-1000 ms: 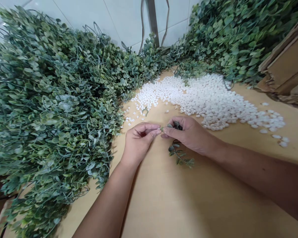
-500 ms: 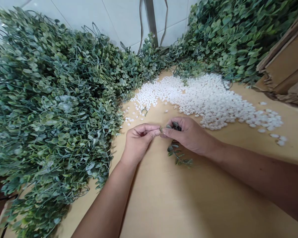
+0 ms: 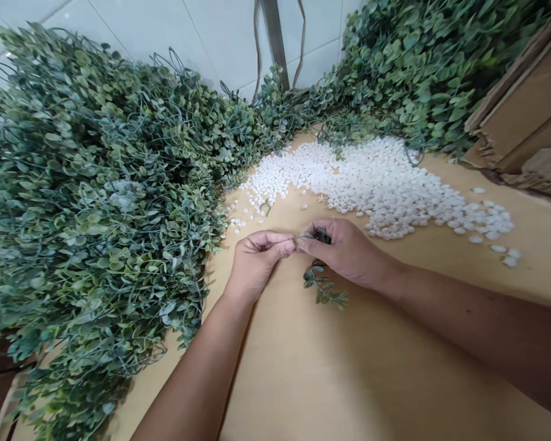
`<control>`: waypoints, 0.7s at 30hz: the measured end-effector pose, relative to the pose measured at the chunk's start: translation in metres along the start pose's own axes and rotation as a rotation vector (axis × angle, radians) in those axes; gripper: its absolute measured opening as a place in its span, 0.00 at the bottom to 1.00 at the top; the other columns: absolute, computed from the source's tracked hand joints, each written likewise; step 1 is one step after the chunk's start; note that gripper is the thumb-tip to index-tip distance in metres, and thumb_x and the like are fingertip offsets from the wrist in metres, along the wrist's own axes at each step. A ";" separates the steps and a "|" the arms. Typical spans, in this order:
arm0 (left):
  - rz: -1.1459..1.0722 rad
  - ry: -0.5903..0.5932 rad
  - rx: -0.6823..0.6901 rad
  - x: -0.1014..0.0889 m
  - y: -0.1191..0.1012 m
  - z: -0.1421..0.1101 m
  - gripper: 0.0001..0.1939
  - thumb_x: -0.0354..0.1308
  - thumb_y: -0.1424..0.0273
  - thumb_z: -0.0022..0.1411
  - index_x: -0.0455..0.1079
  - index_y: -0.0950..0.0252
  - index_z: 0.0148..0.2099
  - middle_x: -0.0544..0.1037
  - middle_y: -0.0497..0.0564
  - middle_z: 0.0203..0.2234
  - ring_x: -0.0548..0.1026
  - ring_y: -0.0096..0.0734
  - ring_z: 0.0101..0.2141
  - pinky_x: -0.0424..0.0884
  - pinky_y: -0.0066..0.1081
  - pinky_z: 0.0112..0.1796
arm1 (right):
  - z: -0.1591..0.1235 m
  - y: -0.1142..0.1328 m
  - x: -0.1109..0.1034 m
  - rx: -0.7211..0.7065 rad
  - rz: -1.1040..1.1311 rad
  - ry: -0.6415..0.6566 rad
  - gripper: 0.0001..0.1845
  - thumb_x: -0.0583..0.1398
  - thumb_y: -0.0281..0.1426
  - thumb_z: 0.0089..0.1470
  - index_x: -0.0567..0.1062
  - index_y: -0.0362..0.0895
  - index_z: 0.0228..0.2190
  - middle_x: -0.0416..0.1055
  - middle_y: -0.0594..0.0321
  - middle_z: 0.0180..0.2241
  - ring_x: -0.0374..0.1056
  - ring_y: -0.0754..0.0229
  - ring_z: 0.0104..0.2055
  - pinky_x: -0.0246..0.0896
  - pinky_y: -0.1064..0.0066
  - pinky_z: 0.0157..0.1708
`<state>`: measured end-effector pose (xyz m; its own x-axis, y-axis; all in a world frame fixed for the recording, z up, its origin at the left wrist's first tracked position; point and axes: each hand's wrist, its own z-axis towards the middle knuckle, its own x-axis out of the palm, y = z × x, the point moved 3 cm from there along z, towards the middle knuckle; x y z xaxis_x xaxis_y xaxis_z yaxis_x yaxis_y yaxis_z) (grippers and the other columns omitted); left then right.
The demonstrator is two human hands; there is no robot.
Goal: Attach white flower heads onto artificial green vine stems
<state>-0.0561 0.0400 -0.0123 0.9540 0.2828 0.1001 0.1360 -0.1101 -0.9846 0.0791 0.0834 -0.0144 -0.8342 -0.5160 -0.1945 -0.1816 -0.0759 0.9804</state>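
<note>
A small sprig of green artificial leaves (image 3: 324, 288) hangs from my right hand (image 3: 344, 248), whose thumb and fingers are closed round its stem. My left hand (image 3: 257, 257) pinches at the stem's end, its fingertips meeting those of the right hand over the tabletop (image 3: 294, 367). What exactly lies between the left fingertips is too small and covered to make out. Behind the hands spreads a heap of small white plastic discs (image 3: 386, 184).
A large pile of leafy artificial sprigs (image 3: 105, 202) fills the left side. More greenery (image 3: 408, 73) is heaped at the back right, beside a torn cardboard box (image 3: 528, 116). A tiled wall (image 3: 224, 37) with a metal post (image 3: 274, 43) stands behind.
The right hand and its sprig have shifted very slightly left, towards the left hand. The view has turned a little; the grip of both hands looks the same.
</note>
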 end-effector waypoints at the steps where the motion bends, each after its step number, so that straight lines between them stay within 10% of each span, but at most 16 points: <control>1: -0.001 0.000 0.003 0.000 0.000 0.000 0.13 0.72 0.67 0.32 0.75 0.66 0.22 0.78 0.48 0.18 0.73 0.23 0.20 0.73 0.27 0.31 | 0.000 0.000 0.000 -0.003 0.000 -0.003 0.11 0.57 0.37 0.43 0.68 0.41 0.20 0.58 0.69 0.17 0.52 0.67 0.21 0.48 0.75 0.21; 21: -0.010 0.011 -0.022 0.007 0.000 -0.001 0.13 0.73 0.68 0.30 0.75 0.66 0.21 0.78 0.46 0.18 0.72 0.21 0.21 0.72 0.26 0.32 | 0.000 -0.003 0.001 -0.022 -0.014 0.003 0.11 0.56 0.37 0.43 0.67 0.42 0.20 0.58 0.68 0.18 0.53 0.66 0.23 0.49 0.73 0.23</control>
<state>-0.0496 0.0407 -0.0111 0.9553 0.2737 0.1118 0.1513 -0.1279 -0.9802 0.0789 0.0836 -0.0177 -0.8299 -0.5175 -0.2083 -0.1819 -0.1020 0.9780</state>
